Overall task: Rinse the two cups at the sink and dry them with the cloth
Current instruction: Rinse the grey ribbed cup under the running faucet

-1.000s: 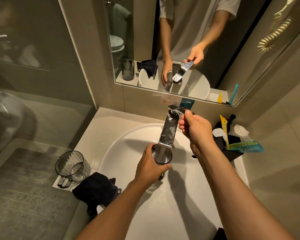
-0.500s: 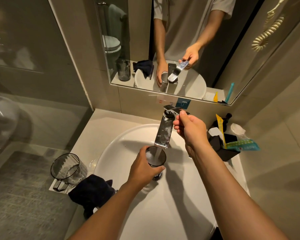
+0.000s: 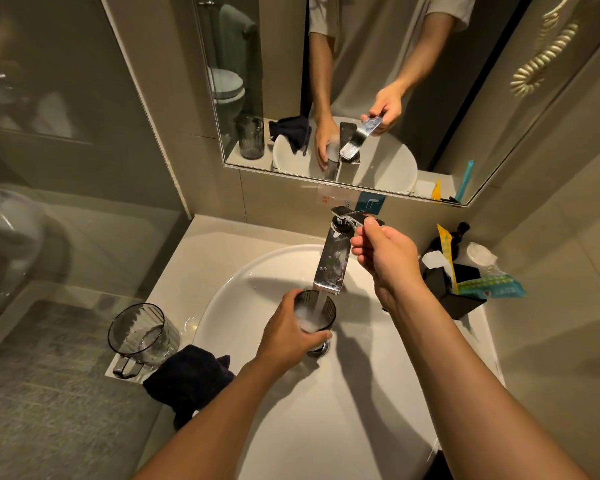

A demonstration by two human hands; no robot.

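While water runs from the faucet spout [image 3: 329, 263] into it, the left hand [image 3: 290, 336] is wrapped around a dark glass cup [image 3: 316, 315], held upright over the white sink [image 3: 343, 410] — froth visible inside. Right hand [image 3: 385, 256] pinches the faucet lever [image 3: 352, 214] between thumb and fingers. Second cup [image 3: 141, 336] stands on the counter left of the basin, just beside the dark cloth [image 3: 187, 379] — whether they touch is unclear.

Smoky grey ribbed cups [image 3: 315, 315] [image 3: 142, 336]; navy cloth [image 3: 187, 381]; white sink [image 3: 343, 420]; chrome tap [image 3: 332, 263].
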